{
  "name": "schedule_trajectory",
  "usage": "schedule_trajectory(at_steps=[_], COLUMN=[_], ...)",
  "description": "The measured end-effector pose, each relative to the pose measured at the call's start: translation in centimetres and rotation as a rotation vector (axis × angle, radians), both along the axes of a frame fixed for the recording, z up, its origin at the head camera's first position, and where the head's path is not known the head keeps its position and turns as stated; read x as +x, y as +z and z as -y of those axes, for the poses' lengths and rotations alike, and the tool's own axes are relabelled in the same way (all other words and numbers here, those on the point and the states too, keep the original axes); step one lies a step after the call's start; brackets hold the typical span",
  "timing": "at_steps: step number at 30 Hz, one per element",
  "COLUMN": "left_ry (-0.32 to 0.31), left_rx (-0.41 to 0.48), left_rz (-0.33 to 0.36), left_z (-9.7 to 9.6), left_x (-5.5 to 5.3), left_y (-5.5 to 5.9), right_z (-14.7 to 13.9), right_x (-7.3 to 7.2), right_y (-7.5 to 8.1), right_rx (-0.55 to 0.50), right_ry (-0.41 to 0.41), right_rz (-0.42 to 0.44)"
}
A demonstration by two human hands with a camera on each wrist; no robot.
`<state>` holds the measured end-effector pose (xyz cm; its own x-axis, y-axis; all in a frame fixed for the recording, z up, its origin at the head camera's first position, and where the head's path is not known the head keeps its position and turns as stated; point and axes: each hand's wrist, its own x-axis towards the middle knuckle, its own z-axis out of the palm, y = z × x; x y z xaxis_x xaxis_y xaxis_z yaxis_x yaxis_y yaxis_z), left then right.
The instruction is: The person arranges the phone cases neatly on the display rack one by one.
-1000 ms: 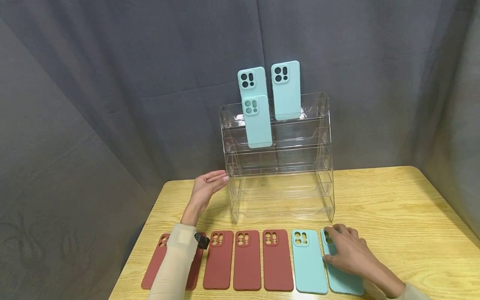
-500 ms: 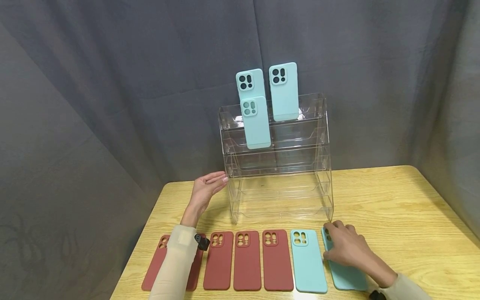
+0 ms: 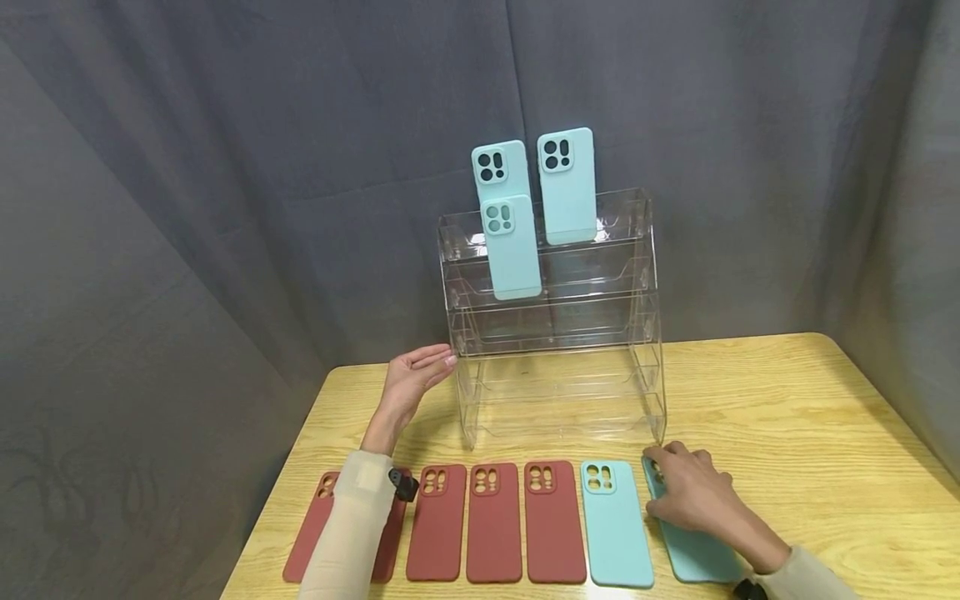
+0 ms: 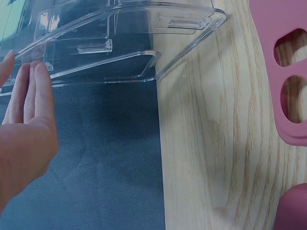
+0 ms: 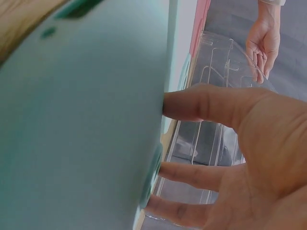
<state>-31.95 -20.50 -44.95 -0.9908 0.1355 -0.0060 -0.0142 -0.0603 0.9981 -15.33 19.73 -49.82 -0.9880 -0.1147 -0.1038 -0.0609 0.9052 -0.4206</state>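
My right hand [image 3: 693,492] grips a light-blue phone case [image 3: 693,550] at the right end of the row on the table. Its thumb is at the case's left edge; the other fingers reach over the upper end and partly hide the camera cutouts. In the right wrist view this case [image 5: 91,120] fills the left side, with thumb and fingers at its edge. My left hand [image 3: 412,375] has its fingers straight, with fingertips at the left side of a clear acrylic tiered stand [image 3: 555,343]. The left wrist view shows those fingers [image 4: 41,91] against the stand's clear side panel.
Another light-blue phone case [image 3: 618,525] lies left of the gripped one, then several dark-red phone cases [image 3: 555,525]. My left forearm passes over some red ones. Light-blue cases [image 3: 567,187] stand in the stand's upper tiers. A grey curtain [image 3: 712,167] hangs behind the wooden table [image 3: 787,417].
The right-hand phone case has turned slightly, its lower end shifting right, as the right hand moved a little up and left. The left hand stays at the stand.
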Motion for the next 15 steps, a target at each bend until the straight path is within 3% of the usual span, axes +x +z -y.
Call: schedule_trajectory(at_steps=[7, 15], left_ry=[0.004, 0.004], left_rx=[-0.003, -0.011], left_rz=[0.002, -0.009], left_z=[0.0, 0.0], left_x=[0.0, 0.1], left_y=[-0.2, 0.0], right_z=[-0.1, 0.9], right_x=[0.1, 0.3], right_y=[0.0, 1.9], right_rx=[-0.030, -0.082], right_ry=[-0.005, 0.018], right_rz=[0.005, -0.010])
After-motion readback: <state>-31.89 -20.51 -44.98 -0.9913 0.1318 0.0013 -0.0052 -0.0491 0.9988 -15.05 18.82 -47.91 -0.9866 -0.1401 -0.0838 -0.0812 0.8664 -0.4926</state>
